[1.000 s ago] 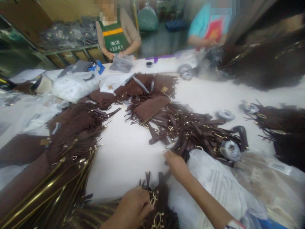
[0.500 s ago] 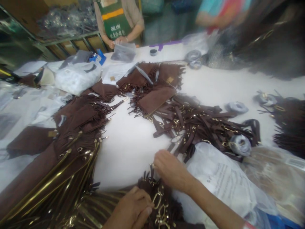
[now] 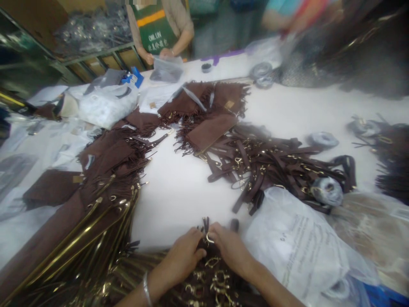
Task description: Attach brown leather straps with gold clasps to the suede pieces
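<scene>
My left hand (image 3: 184,254) and my right hand (image 3: 230,249) meet at the table's near edge, over dark brown fringed leather with gold metal fittings. My right hand's fingers are closed on a shiny metal clasp (image 3: 209,238). Two narrow dark strap ends (image 3: 206,223) stick up between the hands. The left hand's fingers are bent together beside the clasp; what they pinch is hidden. Below both hands lie several gold clasps (image 3: 220,279) on the brown leather. A silver bracelet (image 3: 146,289) circles my left wrist.
Brown fringed pouches (image 3: 212,133) and a tangle of brown straps (image 3: 271,164) lie ahead. Gold zippers (image 3: 76,236) cover the left side. Plastic bags (image 3: 297,238) sit at right. Across the white table (image 3: 169,187), a person in a green apron (image 3: 155,30) handles a clear bag (image 3: 166,70).
My right hand has come down and toward me from the straps, beside the left. The left hand has moved up to meet it at the metal clasp.
</scene>
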